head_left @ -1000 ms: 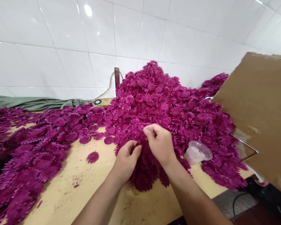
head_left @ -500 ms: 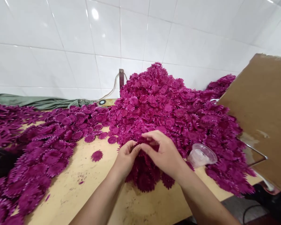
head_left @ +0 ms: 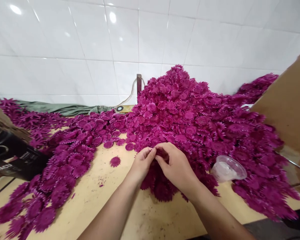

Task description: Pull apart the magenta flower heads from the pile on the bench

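Left hand (head_left: pixel 143 163) and right hand (head_left: pixel 175 163) meet at the front of a tall heap of magenta, fringe-edged, flower-shaped pieces (head_left: pixel 175 108)

The person's hands come together low before the heap, fingers bent and thumb tips almost touching. Whether either hand pinches a piece, or only presses thumb to finger, cannot be told; the fingers hide that spot. More magenta pieces lie beneath and behind the hands, on the pale yellow tabletop (head_left: pixel 100 200). One loose magenta disc (head_left: pixel 115 161) lies by itself to the left, and a clear plastic cup with whitish contents (head_left: pixel 238 169) leans at the heap's right side.

Each piece looks thin, so it should be light and pliable, with narrow fringe tips that may bend or catch on neighbours. A gentle fingertip hold near the flat middle would probably spare that edge
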Demonstrator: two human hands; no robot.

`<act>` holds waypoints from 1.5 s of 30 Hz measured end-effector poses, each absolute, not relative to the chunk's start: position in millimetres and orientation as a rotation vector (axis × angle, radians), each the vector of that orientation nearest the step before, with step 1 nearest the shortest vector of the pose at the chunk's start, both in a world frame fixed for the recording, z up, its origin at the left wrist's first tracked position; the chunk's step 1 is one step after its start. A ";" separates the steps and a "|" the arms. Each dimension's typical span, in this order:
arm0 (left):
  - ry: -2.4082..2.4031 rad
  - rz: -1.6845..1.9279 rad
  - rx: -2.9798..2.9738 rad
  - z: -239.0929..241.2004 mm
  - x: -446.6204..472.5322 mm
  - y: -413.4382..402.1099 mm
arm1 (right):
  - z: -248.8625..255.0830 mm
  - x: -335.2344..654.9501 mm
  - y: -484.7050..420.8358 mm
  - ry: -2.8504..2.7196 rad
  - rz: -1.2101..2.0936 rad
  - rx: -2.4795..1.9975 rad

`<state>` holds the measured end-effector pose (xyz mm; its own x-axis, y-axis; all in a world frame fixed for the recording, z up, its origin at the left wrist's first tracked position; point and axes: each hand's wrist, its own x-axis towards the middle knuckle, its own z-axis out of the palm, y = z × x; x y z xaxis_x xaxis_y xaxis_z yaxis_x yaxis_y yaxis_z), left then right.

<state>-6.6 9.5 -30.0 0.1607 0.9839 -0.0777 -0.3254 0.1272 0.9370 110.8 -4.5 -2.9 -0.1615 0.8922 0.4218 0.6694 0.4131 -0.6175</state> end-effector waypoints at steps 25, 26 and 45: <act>1.012 1.003 1.115 -21.1 -10.2 -2.2 | 21.9 169.6 55.4 -1.395 -0.308 -1.528; 1.013 1.006 1.102 -20.0 -11.3 -3.0 | 26.5 174.9 57.9 -1.417 -0.273 -1.510; 1.137 1.143 1.096 -23.7 -3.8 -7.7 | 1.2 118.3 -22.1 -1.918 0.529 -1.348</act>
